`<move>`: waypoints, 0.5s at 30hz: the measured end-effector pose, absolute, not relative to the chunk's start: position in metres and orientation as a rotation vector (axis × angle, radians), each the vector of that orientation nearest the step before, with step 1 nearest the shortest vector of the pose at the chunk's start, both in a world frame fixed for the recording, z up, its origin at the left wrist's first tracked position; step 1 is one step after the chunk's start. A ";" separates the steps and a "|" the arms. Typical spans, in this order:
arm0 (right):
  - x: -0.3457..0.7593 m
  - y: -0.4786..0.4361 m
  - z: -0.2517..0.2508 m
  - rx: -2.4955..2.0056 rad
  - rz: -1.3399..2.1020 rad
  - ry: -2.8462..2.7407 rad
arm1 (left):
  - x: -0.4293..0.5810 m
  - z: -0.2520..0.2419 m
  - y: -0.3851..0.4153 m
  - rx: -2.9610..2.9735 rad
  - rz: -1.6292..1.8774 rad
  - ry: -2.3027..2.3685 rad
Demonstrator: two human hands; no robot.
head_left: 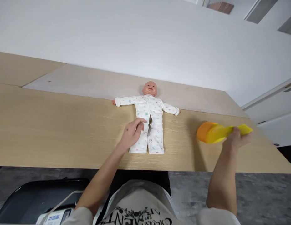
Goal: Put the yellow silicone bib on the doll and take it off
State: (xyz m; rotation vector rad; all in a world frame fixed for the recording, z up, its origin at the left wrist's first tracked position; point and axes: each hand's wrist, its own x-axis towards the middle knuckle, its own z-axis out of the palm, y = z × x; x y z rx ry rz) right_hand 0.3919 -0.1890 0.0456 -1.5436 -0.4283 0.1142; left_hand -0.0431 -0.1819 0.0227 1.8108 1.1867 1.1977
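A baby doll (150, 88) lies on its back on the table, arms spread, dressed in white printed pajamas (156, 125). My left hand (133, 132) is over the doll's right trouser leg, its fingers loosely bent with a small gap at the thumb; whether it touches the cloth I cannot tell. Off to the right, my right hand (236, 139) is closed around the yellow handle of a plastic scoop-like toy (212, 132). Its rounded end is orange and yellow and points left toward the doll, slightly blurred. The toy seems held above the table, casting a shadow.
The wooden table (65, 125) has a pale strip (94, 79) along the white wall (112, 37). A black folding chair (42, 197) stands at lower left, with a cable and a boxy device (56, 217) on it. White cabinetry (281, 103) borders the right end.
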 end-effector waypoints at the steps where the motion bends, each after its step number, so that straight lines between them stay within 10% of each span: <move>1: 0.384 -0.177 0.055 -1.449 0.119 -0.448 | -0.036 0.026 -0.169 1.763 1.212 1.152; 15: 0.250 -0.125 0.183 -0.549 1.045 -1.174 | 0.016 0.042 -0.074 1.238 1.117 0.890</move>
